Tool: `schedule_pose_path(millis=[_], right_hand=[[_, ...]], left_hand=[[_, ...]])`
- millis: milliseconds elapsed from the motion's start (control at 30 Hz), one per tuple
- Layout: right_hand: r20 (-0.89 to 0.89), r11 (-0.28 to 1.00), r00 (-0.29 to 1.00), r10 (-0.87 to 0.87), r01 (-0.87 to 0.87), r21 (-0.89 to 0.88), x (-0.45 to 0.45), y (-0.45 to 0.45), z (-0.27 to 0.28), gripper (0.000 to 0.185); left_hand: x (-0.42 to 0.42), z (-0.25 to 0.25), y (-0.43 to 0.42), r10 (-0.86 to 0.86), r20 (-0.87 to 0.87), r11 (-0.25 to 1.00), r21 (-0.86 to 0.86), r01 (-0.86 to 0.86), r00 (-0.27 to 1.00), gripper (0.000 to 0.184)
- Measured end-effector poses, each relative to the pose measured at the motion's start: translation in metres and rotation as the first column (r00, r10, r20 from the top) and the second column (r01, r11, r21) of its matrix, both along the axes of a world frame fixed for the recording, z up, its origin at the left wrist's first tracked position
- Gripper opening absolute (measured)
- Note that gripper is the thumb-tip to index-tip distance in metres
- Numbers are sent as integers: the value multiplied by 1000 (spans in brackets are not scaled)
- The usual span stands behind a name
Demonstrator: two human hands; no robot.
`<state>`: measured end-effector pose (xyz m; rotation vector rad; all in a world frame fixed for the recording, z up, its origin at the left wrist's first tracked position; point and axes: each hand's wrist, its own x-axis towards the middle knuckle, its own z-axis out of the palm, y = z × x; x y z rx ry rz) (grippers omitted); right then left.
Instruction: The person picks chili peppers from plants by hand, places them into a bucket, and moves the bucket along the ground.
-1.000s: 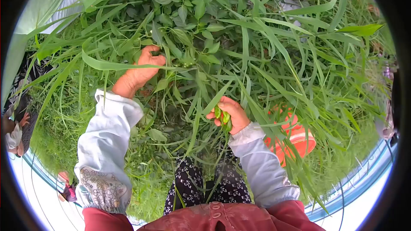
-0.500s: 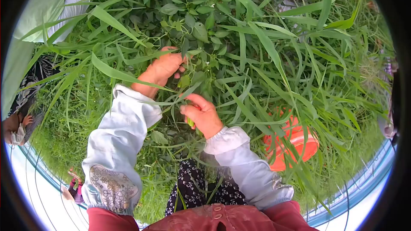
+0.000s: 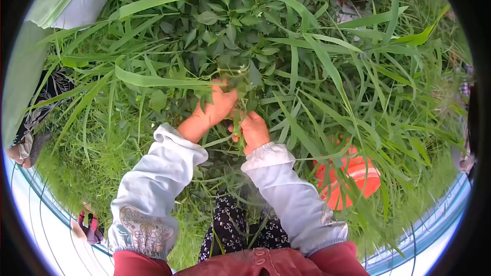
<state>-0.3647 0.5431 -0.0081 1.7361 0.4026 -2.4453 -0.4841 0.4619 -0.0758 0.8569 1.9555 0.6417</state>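
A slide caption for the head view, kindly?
Left hand and right hand close together among green leaves, orange bucket nearby.

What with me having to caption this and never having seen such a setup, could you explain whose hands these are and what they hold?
There is no machine here: these are a person's bare left hand and right hand, coming out of pale sleeves. The camera sits on that person's head, looking forward and down, so their patterned trousers show below. Instead of a table there are leafy plants and long grass. The right hand's fingers curl around something green, mostly hidden. The left is among the leaves; I can't tell whether it grips anything. An orange container is partly behind grass blades.
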Motion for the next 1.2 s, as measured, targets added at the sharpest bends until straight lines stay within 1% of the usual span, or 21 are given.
schedule_pose_path(millis=[33,100,167,200,333,367,433,500,567,667,700,733,800,867,933,1000,1033,1067,1100,1167,1200], right_hand=[[6,997,1000,-16,15,78,2,-3,1,20],[-22,988,988,153,-154,-21,15,0,8,19],[-107,920,927,361,-372,-120,30,2,17,19],[-177,851,863,473,-500,-163,36,2,23,20],[-401,711,707,583,-682,-169,56,-11,24,30],[-477,644,617,626,-754,-129,61,-18,28,31],[-568,529,461,682,-847,-53,70,-31,37,31],[-557,546,479,679,-836,-53,78,-24,38,30],[-559,580,506,657,-813,-55,84,-16,33,31],[-512,481,412,754,-877,2,91,1,31,33],[-522,377,303,798,-925,39,88,11,35,36],[-399,234,137,907,-950,206,91,18,38,35],[-60,-127,-172,983,-883,451,98,30,44,34],[202,-296,-221,954,-803,518,77,64,56,35],[173,-30,75,982,-844,536,46,84,74,30],[-277,628,565,777,-678,381,38,70,51,26],[-342,653,558,756,-612,446,26,67,44,22],[-346,673,584,734,-693,259,18,68,48,21],[-408,715,603,685,-665,217,13,64,52,21],[-531,737,564,632,-650,185,14,55,55,20],[-593,721,504,628,-663,201,17,52,57,21]], left_hand=[[4,-1,-9,-114,-132,993,12,116,985,20],[10,17,-21,-251,-468,951,43,306,847,16],[18,48,-25,-266,-487,942,53,332,832,19],[23,58,-26,-250,-306,961,41,275,919,24],[42,56,-46,-341,-472,923,-3,385,813,18],[41,56,-50,-503,-411,864,-247,439,760,16],[32,66,-40,-495,-379,868,-182,462,782,20],[34,58,-44,-460,-357,886,-125,447,813,21],[43,47,-63,-555,-274,831,-211,514,785,17],[57,45,-91,-569,-345,822,-266,503,747,6],[63,42,-102,-551,-358,833,-282,475,754,7],[71,34,-118,-533,-368,844,-299,446,762,9],[94,-11,-166,-239,-39,946,-236,223,970,10],[107,-13,-172,-264,4,899,-362,248,964,8],[114,-2,-157,-398,-82,853,-400,336,914,9],[119,19,-126,-591,-308,793,-389,468,745,14],[125,20,-120,-579,-299,799,-392,456,758,13],[150,-19,-151,-247,-72,935,-279,218,966,14],[175,-57,-182,140,162,974,-202,-106,977,15],[184,-69,-200,193,44,975,-119,-187,980,18],[184,-71,-207,-42,-187,989,-149,14,982,18]])
